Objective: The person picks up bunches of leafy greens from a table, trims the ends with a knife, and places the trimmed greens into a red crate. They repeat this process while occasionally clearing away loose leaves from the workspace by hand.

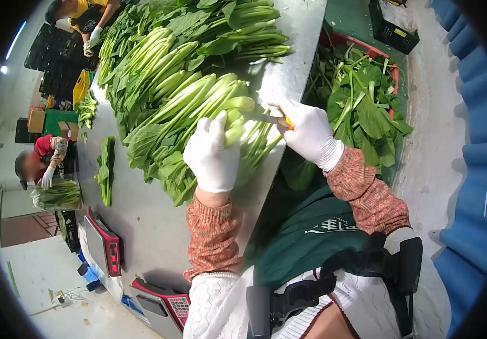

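My left hand (214, 151), in a white glove, is closed round the pale stem base of a leafy green (236, 116). My right hand (311, 134), gloved as well, grips a small knife (270, 119) with an orange handle. Its blade points left, right at the cut end of the stems, and part of the handle is hidden in my fist. Beyond my left hand lies a big pile of leafy greens (164, 107), stem ends toward the right. Loose stems (260, 141) hang between my two hands, blurred in part.
The metal table (150, 226) carries two red scales (105, 243) near its left end and a loose green (106, 169). Right of the table stands a red crate (362, 48) heaped with leaves. Two people in gloves, one at a bagged bundle (59, 195), work across the table.
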Tool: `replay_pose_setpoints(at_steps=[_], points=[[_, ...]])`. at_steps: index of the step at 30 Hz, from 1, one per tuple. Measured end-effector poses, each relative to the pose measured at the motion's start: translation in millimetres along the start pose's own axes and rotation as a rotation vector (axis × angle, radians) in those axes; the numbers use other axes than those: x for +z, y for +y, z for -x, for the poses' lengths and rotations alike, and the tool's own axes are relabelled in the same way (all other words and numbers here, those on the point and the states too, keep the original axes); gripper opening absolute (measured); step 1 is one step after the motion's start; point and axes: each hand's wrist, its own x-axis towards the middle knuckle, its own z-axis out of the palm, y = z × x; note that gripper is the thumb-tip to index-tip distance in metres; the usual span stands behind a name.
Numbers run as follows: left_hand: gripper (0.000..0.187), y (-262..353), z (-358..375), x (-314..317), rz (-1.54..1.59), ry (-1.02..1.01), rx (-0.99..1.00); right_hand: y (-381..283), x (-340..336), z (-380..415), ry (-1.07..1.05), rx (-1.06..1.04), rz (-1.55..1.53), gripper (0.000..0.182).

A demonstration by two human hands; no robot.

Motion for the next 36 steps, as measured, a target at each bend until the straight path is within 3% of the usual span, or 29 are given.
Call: replay_pose_setpoints(at_steps=[5,8,14,16,17,20,24,26,28,31,35,36], points=[[0.029,10,0,-2,-0.078,-0.043,-0.02,-11,4,-2,-0.122,0.124,0.145,0.037],[0.028,10,0,1,-0.031,-0.01,0.005,-2,12,0,0.048,0.039,0.196,0.037],[0.025,9,-2,-2,-0.025,-0.057,0.008,22,20,-5,0.05,0.137,0.375,0.03],[0.024,-1,1,-10,-0.038,-0.026,-0.022,72,8,-18,0.095,0.452,0.345,0.023],[0.023,-7,3,-10,-0.034,0.033,-0.027,95,1,-20,0.066,0.485,0.353,0.02],[0.023,-12,-6,-17,0.156,0.042,-0.054,89,-10,-17,0.05,0.352,0.135,0.019],[0.026,-23,-15,-52,0.35,0.157,-0.178,77,2,-19,-0.055,0.356,-0.152,0.021],[0.03,-36,-14,-101,0.431,0.246,-0.352,82,6,-16,-0.073,0.352,-0.135,0.023],[0.032,-66,3,-136,0.905,0.56,-0.648,81,7,-14,-0.057,0.311,-0.239,0.021],[0.057,-87,7,-159,0.924,0.792,-0.54,71,9,-15,-0.09,0.315,-0.257,0.022],[0.063,-110,4,-165,1.444,0.771,-0.593,60,21,-17,0.064,0.108,-0.334,0.021],[0.069,-133,16,-164,1.656,0.628,-0.545,52,17,-16,-0.027,0.211,-0.514,0.023]])
